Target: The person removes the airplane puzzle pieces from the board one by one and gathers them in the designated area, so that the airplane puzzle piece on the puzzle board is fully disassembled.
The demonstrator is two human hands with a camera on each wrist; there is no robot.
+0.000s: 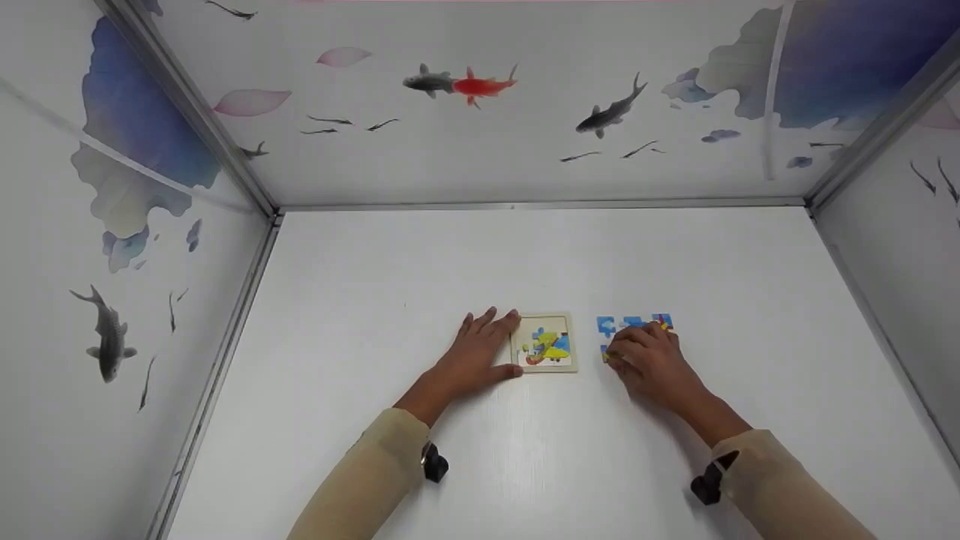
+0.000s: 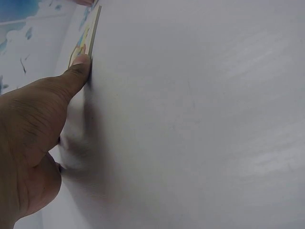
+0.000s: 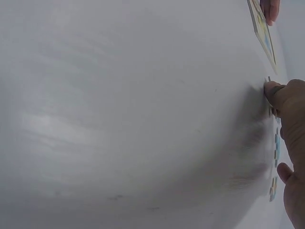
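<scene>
A small square wooden puzzle tray (image 1: 574, 345) lies on the white table, with some joined pieces of a yellow and blue picture (image 1: 551, 346) inside. My left hand (image 1: 480, 351) is spread at its left side, fingertips at the upper corner and thumb at the lower one. In the left wrist view the thumb touches the edge of the tray (image 2: 95, 31). To the right of the tray, my right hand (image 1: 651, 360) pinches a puzzle piece (image 1: 604, 353) between thumb and fingertips, low over the table. The curled fingers hide part of that piece.
Loose blue puzzle pieces lie just beyond the right hand: one at the left (image 1: 605, 325), one in the middle (image 1: 634, 322), one at the right (image 1: 661, 320). White walls printed with fish (image 1: 611, 109) enclose the table (image 1: 480, 465) at the back and sides.
</scene>
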